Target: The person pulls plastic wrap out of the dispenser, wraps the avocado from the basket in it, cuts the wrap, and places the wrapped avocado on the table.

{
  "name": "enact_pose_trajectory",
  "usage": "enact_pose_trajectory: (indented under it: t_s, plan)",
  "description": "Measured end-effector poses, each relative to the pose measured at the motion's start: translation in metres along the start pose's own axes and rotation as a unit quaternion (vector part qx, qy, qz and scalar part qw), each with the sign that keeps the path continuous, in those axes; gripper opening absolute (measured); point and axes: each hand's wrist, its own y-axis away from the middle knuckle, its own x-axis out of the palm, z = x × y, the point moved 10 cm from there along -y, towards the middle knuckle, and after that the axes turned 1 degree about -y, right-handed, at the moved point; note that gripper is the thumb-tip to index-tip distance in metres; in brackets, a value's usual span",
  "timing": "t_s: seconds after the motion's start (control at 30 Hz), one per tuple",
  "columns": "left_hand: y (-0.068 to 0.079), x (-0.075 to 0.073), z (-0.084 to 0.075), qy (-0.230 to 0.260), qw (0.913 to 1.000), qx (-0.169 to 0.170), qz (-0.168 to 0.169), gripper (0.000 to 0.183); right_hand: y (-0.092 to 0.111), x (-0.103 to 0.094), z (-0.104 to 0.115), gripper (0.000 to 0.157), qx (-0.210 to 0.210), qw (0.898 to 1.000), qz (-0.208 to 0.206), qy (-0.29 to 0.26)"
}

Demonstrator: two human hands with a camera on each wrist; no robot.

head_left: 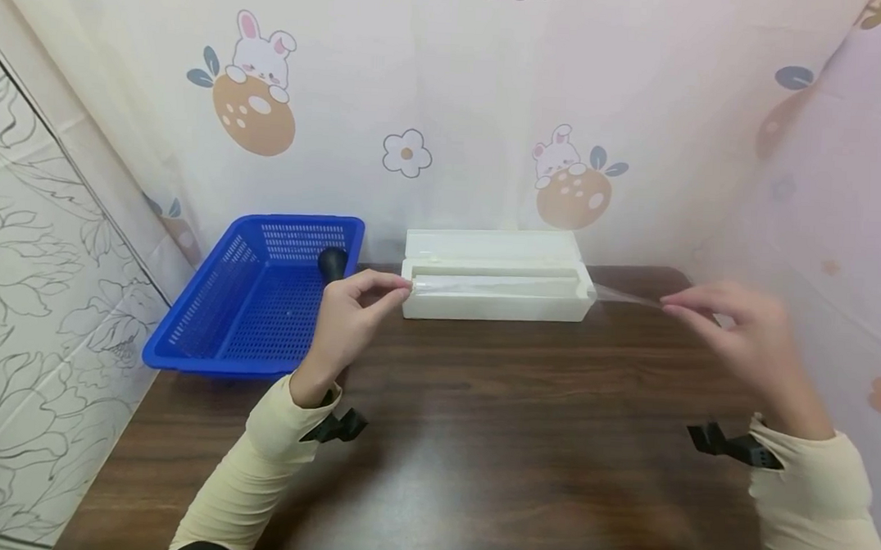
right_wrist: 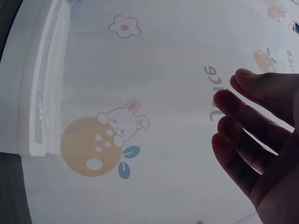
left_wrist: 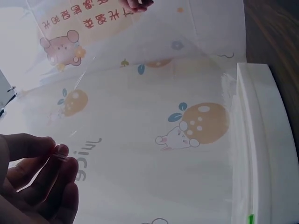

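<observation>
Cream sleeves (head_left: 251, 468) nearest. On my feed, left hand (head_left: 346, 320) and right hand (head_left: 751, 334) pinch clear film (head_left: 627, 295) by the open white box (head_left: 494, 310), far on the brown worktop (head_left: 514, 442); blue basket (head_left: 218, 367) left, rabbit-print cloth (head_left: 476, 145) behind.

In the head view, the bare left hand (head_left: 346, 318) hides the lower part of a rounded black object (head_left: 332, 264) in the blue perforated plastic basket (head_left: 262, 308), the right hand (head_left: 755, 338) is blurred, and the thin transparent plastic film (head_left: 627, 296) is too faint to trace fully.
</observation>
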Motion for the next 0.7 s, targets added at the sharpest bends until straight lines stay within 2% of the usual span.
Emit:
enact_pose_trajectory:
  t_s: [0.17, 0.3, 0.43, 0.7]
  plan:
    - [0.009, 0.004, 0.003, -0.014, 0.9993, -0.002, 0.036, 0.011, 0.012, 0.004, 0.002, 0.019, -0.004, 0.999, 0.042, 0.012]
    - [0.015, 0.006, 0.005, -0.005, 0.9987, 0.003, 0.050, 0.010, 0.017, 0.007, 0.000, 0.030, 0.019, 0.997, 0.068, 0.010]
    - [0.021, 0.010, 0.009, -0.013, 0.9973, -0.013, 0.071, 0.009, 0.021, 0.009, -0.002, 0.031, 0.041, 0.996, 0.079, 0.007]
    - [0.031, 0.016, 0.018, -0.014, 0.9941, -0.031, 0.103, 0.010, 0.031, 0.015, -0.002, 0.034, 0.047, 0.995, 0.083, 0.000]
